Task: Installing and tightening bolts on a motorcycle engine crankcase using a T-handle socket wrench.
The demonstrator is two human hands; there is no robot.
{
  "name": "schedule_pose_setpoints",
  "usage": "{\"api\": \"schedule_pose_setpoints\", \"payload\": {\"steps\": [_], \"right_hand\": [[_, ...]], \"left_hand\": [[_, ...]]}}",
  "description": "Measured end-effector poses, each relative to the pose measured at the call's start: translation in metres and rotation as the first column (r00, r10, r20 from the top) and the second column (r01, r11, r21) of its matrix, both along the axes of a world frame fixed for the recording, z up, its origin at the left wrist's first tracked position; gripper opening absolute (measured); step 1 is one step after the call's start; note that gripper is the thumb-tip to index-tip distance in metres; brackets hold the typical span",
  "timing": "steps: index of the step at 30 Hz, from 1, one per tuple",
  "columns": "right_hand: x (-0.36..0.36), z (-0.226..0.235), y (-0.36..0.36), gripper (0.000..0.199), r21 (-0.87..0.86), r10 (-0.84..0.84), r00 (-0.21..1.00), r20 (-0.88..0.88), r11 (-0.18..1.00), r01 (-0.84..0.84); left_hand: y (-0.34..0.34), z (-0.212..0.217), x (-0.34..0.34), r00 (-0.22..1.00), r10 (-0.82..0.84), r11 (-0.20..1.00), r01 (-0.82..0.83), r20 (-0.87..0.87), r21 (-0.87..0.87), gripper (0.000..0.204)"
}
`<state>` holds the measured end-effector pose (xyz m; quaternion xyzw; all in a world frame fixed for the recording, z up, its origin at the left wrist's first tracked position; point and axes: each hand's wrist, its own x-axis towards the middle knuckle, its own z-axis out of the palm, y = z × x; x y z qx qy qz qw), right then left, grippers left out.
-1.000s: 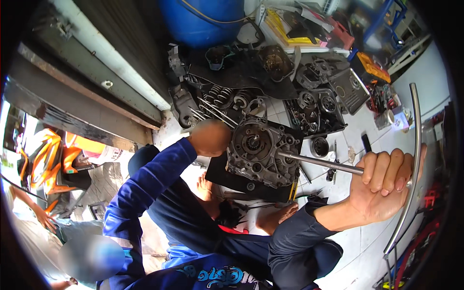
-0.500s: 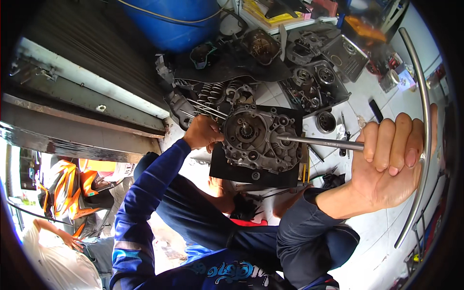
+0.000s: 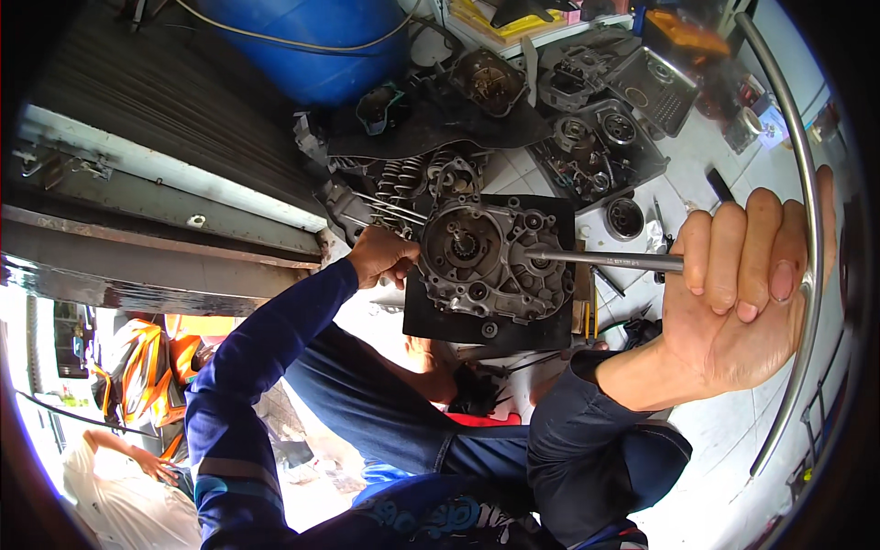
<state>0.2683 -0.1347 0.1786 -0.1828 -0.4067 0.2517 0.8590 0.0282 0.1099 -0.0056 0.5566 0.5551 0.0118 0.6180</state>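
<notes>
A grey metal engine crankcase (image 3: 500, 298) lies on a black mat (image 3: 423, 323) on the floor in front of me. At its left edge my left hand (image 3: 381, 255) is closed on the rim, beside several long studs (image 3: 390, 208). My right hand (image 3: 733, 284) grips a T-handle wrench (image 3: 623, 260); the fingers wrap round the shaft beneath the crossbar. The shaft reaches toward the right half of the crankcase, and its tip overlaps a round bore there. Whether the tip seats on a bolt cannot be made out. The long crossbar (image 3: 800, 156) crosses behind the palm.
A tray (image 3: 642, 174) of engine parts stands beyond the crankcase, with a round metal part (image 3: 624, 219) nearby. Farther back are more covers and a blue barrel (image 3: 302, 50). A metal-edged step (image 3: 174, 188) runs along the left. Another person (image 3: 128, 486) is at lower left.
The view has shifted slightly. Both hands keep their holds, and the wrench has moved only a little, its crossbar's far end now higher in the picture.
</notes>
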Motion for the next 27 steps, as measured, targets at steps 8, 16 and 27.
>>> {"api": "schedule_pose_setpoints", "payload": {"steps": [8, 16, 27], "right_hand": [[-0.003, 0.008, -0.001, 0.032, 0.005, -0.002, 1.0, -0.008, 1.0, 0.002], [-0.013, 0.007, -0.004, 0.02, 0.004, -0.088, 0.995, 0.047, 0.996, 0.088], [-0.006, 0.003, -0.005, 0.022, 0.031, -0.136, 0.99, 0.026, 0.99, 0.135]], "left_hand": [[-0.017, -0.001, -0.017, 0.614, -0.548, 0.206, 0.758, -0.569, 0.619, 0.023], [-0.026, 0.018, -0.005, 0.247, -0.556, -0.329, 0.812, -0.794, 0.483, 0.015], [-0.024, 0.01, -0.006, 0.442, -0.511, -0.027, 0.849, -0.737, 0.528, 0.026]]}}
